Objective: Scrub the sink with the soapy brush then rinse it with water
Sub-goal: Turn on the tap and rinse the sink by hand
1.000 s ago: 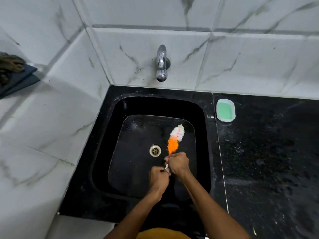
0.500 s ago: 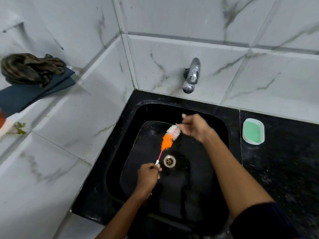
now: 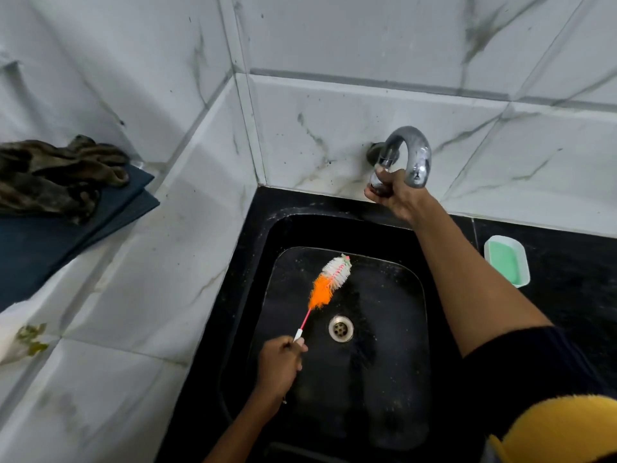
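Observation:
A black sink [image 3: 430,345] is set in a black counter, with a metal drain [image 3: 340,328] in its floor. My left hand [image 3: 280,360] grips the thin handle of an orange-and-white bottle brush [image 3: 329,282], whose bristles hover over the back left of the basin. My right hand [image 3: 394,193] reaches up to the chrome tap [image 3: 412,155] on the back wall and closes on its lower part. No water is seen running from the tap.
A white soap dish with green soap [image 3: 505,260] sits on the counter right of the sink. A dark rag [image 3: 56,175] lies on folded blue cloth [image 3: 50,238] on the tiled ledge at left. White marble tiles enclose the corner.
My right hand let go of the brush, rose from the basin and took hold of the tap. My left hand keeps the brush, now shifted left. The view moved closer and rightward.

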A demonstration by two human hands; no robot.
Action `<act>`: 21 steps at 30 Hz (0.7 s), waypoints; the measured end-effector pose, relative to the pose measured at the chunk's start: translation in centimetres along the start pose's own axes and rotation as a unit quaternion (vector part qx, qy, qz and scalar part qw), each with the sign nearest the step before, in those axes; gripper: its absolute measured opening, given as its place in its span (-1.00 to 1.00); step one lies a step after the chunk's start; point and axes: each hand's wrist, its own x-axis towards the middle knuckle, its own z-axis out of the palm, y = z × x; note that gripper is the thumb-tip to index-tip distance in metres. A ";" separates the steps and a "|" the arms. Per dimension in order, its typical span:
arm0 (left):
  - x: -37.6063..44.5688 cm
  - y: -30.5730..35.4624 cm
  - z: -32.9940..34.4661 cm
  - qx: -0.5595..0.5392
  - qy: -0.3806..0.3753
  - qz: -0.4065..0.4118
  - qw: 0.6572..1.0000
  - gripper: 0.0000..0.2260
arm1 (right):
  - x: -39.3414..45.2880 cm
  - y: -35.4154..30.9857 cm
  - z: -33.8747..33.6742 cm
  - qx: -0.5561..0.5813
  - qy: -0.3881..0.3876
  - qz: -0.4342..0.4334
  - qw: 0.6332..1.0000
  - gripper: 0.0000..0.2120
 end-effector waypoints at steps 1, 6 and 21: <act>0.0 -0.3 -0.1 0.000 0.004 -0.001 1.000 -0.72 | 0.3 0.4 0.1 -0.075 0.029 -0.032 0.996 -0.66; -0.3 -1.9 -0.5 -0.019 0.029 -0.014 0.999 -0.73 | 0.3 3.0 0.8 -0.379 0.169 -0.137 0.899 -0.34; -2.0 -3.1 -1.2 -0.045 0.084 -0.029 0.995 -0.76 | -8.1 15.3 -1.6 0.337 0.130 0.292 0.885 -0.67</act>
